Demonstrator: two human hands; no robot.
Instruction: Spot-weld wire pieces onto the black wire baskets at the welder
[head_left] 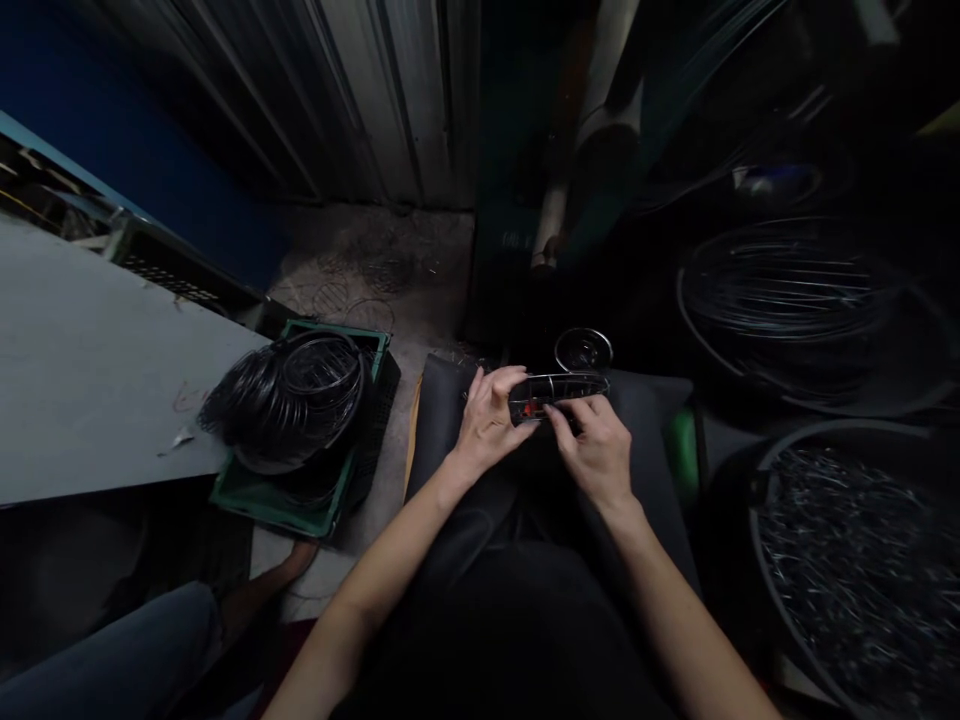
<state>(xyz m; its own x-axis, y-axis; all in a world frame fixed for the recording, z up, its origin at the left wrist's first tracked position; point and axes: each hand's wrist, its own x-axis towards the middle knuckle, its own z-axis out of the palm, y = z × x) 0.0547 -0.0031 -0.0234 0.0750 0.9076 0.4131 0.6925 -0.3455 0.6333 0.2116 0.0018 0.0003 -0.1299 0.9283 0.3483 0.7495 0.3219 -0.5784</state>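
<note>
Above my lap, my left hand is closed on the left end of a round wire frame made of shiny metal rings with short cross wires. My right hand pinches at the frame's lower right side, thumb and fingers close together. Between the hands a small red-orange spot shows low on the frame; what it is I cannot tell. Just beyond the frame is a metal ring piece with smaller rings inside. Dark cloth covers my lap beneath both hands.
On the left, a green crate holds a heap of black wire rings beside a white panel. Rightward stand a tub of small metal wire pieces and a basket of wire rings. Another person's jeans-clad leg appears lower left.
</note>
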